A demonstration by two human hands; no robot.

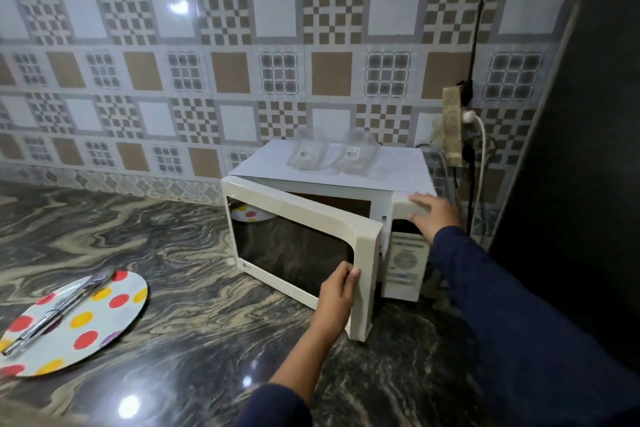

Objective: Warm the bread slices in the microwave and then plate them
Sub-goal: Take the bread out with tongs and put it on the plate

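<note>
Left fingers clamp the microwave door edge; right fingers press flat, spread, on the microwave top corner. A hard swing could shift it.

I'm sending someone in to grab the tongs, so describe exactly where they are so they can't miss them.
Start at the white microwave against the tiled wall, then look left along the dark marbled counter to the round polka-dot plate near its front edge. The metal tongs lie diagonally across that plate, the only shiny silver thing there; a second dotted plate inside the microwave holds no tongs.
</note>
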